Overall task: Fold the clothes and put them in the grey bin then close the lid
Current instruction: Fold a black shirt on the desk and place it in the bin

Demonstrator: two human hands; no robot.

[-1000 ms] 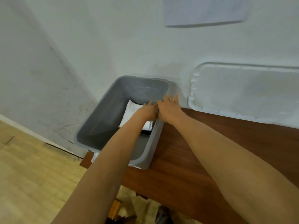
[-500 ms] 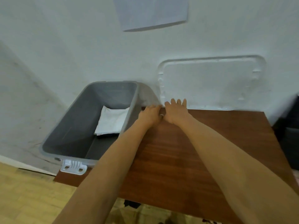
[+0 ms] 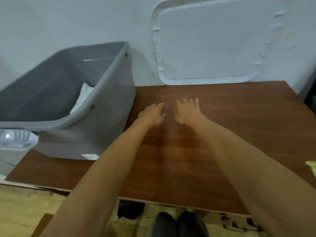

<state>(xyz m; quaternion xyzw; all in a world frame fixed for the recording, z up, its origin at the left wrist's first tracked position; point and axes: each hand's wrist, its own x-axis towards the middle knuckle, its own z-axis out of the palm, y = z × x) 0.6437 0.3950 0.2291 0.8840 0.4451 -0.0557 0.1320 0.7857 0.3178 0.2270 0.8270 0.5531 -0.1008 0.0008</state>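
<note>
Left hand (image 3: 152, 113) and right hand (image 3: 187, 111) reach over the bench (image 3: 222, 134), fingers loose, grasping nothing; grey bin (image 3: 102, 93) beside the left hand, lid (image 3: 205, 45) beyond both.

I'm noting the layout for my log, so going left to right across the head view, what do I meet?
bin → left hand → right hand → yellow-green object at the frame's right edge. The lid, leaning on the wall, spans both hands, so it is left out.
</note>
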